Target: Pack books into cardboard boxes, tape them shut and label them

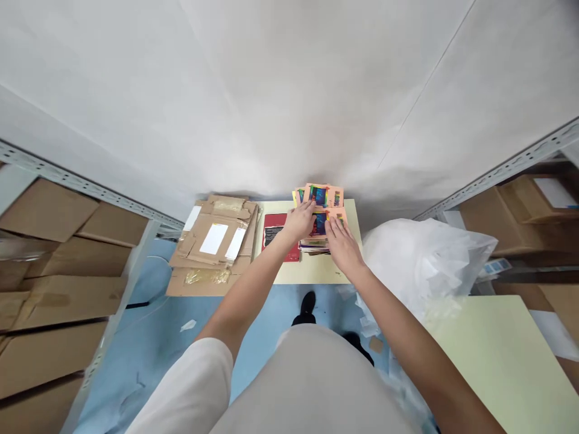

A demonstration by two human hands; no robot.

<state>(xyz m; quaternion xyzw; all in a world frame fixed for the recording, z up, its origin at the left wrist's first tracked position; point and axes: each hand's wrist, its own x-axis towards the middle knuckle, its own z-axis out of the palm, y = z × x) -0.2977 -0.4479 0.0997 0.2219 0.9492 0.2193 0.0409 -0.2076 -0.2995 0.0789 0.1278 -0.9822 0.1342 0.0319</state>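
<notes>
Two piles of peach-coloured booklets with a dark rainbow picture lie one behind the other on a pale yellow table (294, 276). My left hand (299, 222) rests on the left side of the front pile (320, 220), its fingers stretched towards the back pile (333, 196). On the right side of the front pile lies my right hand (344, 246), fingers extended over the cover and edge. Neither hand is wrapped round anything. Under my left wrist, a red book (292, 255) with a black panel is partly hidden.
Flattened cardboard (235, 208) with white labels is heaped on the table's left. A white plastic bag (402, 259) bulges at the right, beside another pale yellow surface (506, 361). Shelves of cardboard boxes (67, 295) flank both sides. Paper scraps (188, 325) litter the blue floor.
</notes>
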